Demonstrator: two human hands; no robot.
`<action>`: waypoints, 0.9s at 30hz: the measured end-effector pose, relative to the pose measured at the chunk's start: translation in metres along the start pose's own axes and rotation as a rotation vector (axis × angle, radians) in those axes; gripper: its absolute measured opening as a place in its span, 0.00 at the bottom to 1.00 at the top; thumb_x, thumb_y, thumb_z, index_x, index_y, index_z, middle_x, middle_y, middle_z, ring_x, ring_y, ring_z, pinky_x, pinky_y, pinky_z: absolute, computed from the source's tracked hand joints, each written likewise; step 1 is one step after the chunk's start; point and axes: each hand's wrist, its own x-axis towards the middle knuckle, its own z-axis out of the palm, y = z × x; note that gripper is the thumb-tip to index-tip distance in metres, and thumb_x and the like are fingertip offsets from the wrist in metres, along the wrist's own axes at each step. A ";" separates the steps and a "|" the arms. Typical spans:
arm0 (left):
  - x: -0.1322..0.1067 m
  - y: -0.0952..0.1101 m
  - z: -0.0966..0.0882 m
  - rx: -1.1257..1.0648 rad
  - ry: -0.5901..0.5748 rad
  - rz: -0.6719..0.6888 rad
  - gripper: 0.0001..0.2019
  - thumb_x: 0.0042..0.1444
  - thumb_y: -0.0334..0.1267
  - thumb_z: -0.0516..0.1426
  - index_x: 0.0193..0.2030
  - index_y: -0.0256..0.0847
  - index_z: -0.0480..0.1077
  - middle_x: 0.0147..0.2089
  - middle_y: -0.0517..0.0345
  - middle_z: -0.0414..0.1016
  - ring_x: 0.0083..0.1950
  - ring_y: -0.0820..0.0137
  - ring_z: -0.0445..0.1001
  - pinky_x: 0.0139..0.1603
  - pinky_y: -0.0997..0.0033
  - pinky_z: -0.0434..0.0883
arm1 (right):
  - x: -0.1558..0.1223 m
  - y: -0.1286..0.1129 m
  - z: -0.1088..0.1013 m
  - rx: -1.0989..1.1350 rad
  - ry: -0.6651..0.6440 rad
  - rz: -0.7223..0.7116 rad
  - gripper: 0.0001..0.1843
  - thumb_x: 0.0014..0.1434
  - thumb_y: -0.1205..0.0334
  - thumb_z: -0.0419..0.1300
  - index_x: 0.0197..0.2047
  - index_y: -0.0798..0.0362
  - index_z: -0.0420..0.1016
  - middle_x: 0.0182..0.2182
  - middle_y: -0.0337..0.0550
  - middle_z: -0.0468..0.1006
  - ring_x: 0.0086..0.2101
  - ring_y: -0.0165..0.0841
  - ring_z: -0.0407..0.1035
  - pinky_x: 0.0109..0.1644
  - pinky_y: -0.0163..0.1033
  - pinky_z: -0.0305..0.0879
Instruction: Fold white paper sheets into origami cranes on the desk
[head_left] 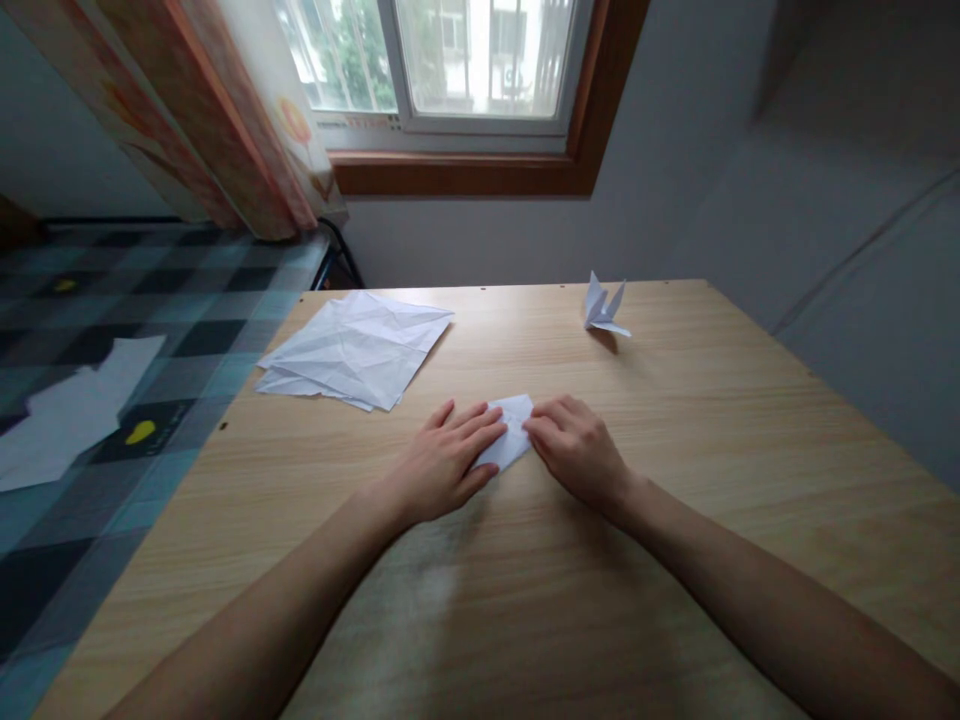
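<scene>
A small folded piece of white paper (514, 412) lies on the wooden table between my hands. My left hand (450, 460) rests flat on its left side, fingers stretched out and spread. At the paper's right edge, the fingers of my right hand (577, 445) are bent and pinched together on it. The fingertips of both hands hide parts of the folds. Farther back to the right stands a folded white paper crane (602, 308).
A pile of creased white paper sheets (364, 345) lies at the table's back left. Left of the table (720, 400), a bed with a checked cover (232, 280) holds torn white paper (82, 410). Behind are a window (480, 70), a curtain (217, 110) and walls.
</scene>
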 end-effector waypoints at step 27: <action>-0.002 -0.004 0.006 0.003 0.307 -0.082 0.35 0.57 0.32 0.52 0.72 0.34 0.49 0.75 0.37 0.45 0.75 0.51 0.49 0.70 0.45 0.56 | -0.011 0.011 0.003 0.367 -0.019 -0.098 0.15 0.58 0.51 0.66 0.30 0.53 0.73 0.41 0.50 0.80 0.41 0.41 0.75 0.44 0.44 0.73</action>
